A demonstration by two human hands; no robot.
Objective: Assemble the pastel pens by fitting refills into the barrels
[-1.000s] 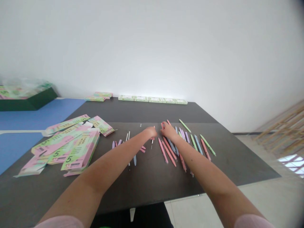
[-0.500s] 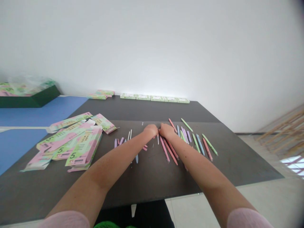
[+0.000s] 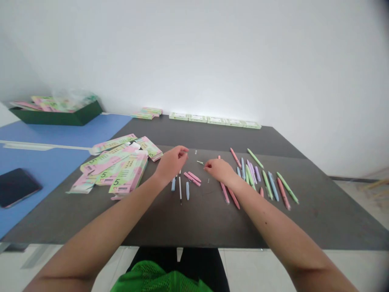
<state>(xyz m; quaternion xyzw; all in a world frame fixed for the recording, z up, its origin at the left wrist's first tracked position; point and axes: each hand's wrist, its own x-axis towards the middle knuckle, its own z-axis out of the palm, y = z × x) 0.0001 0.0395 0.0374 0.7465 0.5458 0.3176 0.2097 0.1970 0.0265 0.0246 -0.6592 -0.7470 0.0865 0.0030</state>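
My left hand (image 3: 172, 164) hangs loosely curled over the dark table (image 3: 194, 227), just right of a pile of flattened pink-and-green printed cartons (image 3: 123, 172), with nothing visible in it. My right hand (image 3: 219, 170) reaches left, its fingertips near a tiny pale pen part (image 3: 199, 162). Whether it pinches anything is hidden. Between my hands lie pink pen barrels (image 3: 192, 178), blue pen pieces (image 3: 187, 190) and a thin pen refill (image 3: 180, 188). Several pastel pens (image 3: 267, 184) in green, blue, purple and pink fan out to the right, under and beyond my right forearm.
A row of small green-and-white boxes (image 3: 214, 120) lines the table's far edge. A green tray (image 3: 57, 117) holding cartons and a black phone (image 3: 18, 187) rest on a blue surface (image 3: 60, 138) at left. The table's near edge runs below my forearms.
My hands have drawn apart from their meeting point, the left moving left and the right moving right. Loose pen pieces between them now show. The view has shifted, with more of the left side visible.
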